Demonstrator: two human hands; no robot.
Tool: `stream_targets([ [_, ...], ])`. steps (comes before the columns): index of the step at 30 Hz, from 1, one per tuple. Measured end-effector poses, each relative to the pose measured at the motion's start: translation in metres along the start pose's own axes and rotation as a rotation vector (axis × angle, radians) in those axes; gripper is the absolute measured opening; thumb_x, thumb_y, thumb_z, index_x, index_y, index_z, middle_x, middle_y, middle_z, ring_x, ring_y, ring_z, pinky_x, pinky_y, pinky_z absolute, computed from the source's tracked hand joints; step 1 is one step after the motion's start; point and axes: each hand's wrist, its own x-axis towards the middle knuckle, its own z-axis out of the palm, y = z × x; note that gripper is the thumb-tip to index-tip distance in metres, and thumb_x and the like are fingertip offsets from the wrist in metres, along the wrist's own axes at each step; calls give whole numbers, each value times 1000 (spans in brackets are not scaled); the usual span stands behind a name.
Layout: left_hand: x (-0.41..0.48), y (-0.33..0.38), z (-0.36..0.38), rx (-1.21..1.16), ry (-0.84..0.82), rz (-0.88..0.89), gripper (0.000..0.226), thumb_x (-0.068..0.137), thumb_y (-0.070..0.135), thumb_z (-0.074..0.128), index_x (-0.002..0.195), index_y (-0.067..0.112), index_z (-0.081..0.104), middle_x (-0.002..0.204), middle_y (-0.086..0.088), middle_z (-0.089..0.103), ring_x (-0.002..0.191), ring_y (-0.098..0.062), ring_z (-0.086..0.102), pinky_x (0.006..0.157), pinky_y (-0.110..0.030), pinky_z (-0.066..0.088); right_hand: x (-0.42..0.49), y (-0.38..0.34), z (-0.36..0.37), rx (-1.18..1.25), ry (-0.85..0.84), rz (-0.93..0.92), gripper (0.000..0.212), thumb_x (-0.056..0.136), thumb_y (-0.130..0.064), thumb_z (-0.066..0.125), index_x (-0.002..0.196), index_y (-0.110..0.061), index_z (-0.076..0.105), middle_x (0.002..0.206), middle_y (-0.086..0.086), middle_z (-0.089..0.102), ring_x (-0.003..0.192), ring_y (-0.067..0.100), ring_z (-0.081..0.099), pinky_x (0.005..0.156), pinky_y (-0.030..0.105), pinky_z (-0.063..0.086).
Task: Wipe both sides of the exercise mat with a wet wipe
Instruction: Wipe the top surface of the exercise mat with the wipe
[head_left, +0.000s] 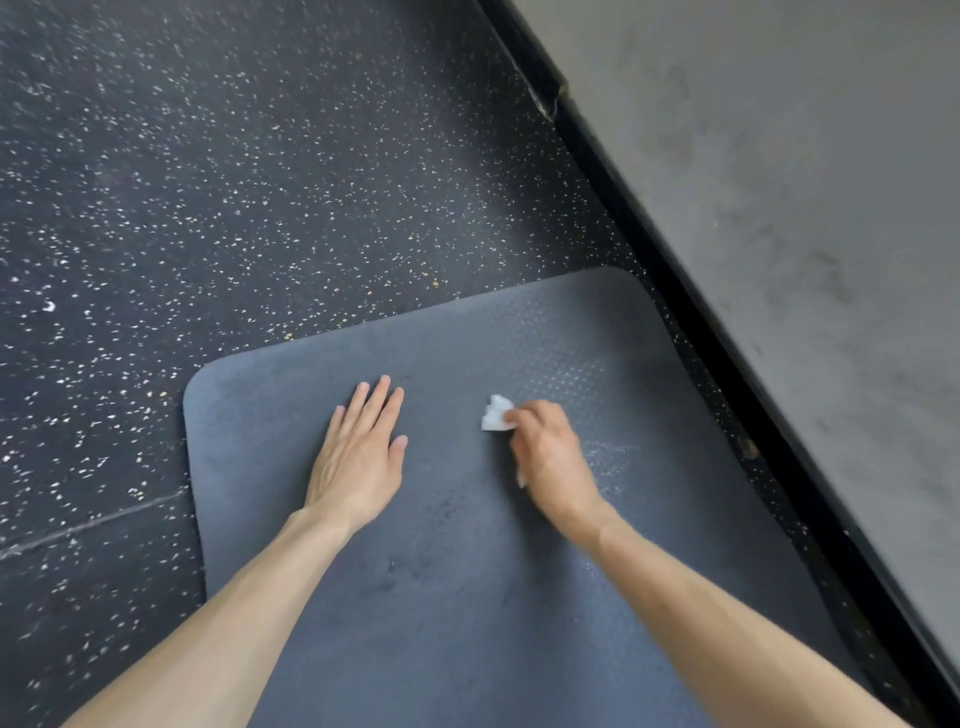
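Note:
A blue-grey exercise mat (467, 597) lies flat on the floor, its rounded far end toward the top of the view. My left hand (361, 452) rests palm down on the mat near its left side, fingers straight. My right hand (550, 452) pinches a small crumpled white wet wipe (496, 414) and holds it against the mat's surface near the middle. To the right of that hand, part of the mat shows a shiny, dotted texture.
Dark rubber floor (234, 182) with white speckles surrounds the mat on the left and beyond it. A black baseboard (675, 291) and a grey wall (805, 208) run diagonally close along the mat's right edge.

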Motion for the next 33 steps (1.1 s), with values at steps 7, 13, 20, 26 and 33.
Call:
stream_targets([
  [7, -29, -42, -4, 122, 13, -147, 64, 104, 48, 33, 161, 25, 13, 169, 7, 1, 155, -30, -7, 124, -49, 1, -8, 67, -48, -157, 176, 255, 24, 92, 5, 48, 108, -5, 64, 109, 8, 54, 99, 31, 53, 81, 21, 43],
  [13, -29, -43, -11, 94, -49, -129, 59, 108, 36, 26, 161, 25, 2, 168, 9, -10, 154, -27, -14, 125, -47, -3, -20, -49, 22, 23, 113, 31, 15, 94, -2, 51, 103, -8, 61, 95, -2, 50, 87, 16, 44, 73, 19, 37],
  [20, -51, -57, -10, 55, 4, -119, 62, 107, 36, 34, 161, 21, 9, 169, 6, -4, 155, -20, -10, 126, -41, 0, -22, -50, 21, -34, -10, -88, 26, 85, 7, 56, 107, -6, 63, 102, 12, 57, 93, 30, 52, 84, 34, 46],
  [26, -77, -84, -8, -2, 63, -115, 66, 103, 44, 44, 160, 21, 19, 168, 6, 3, 156, -21, -6, 124, -32, -3, -22, 38, -38, -165, 147, 291, 23, 89, 8, 50, 104, -2, 65, 107, 14, 56, 97, 35, 54, 83, 28, 39],
  [33, -81, -93, -14, -130, 91, -69, 53, 106, 15, 38, 158, 18, 28, 166, 12, 11, 155, -11, -3, 123, -24, 3, -24, -53, 21, -30, 156, 196, 22, 86, 6, 55, 104, -3, 64, 102, 15, 56, 92, 34, 56, 82, 28, 38],
])
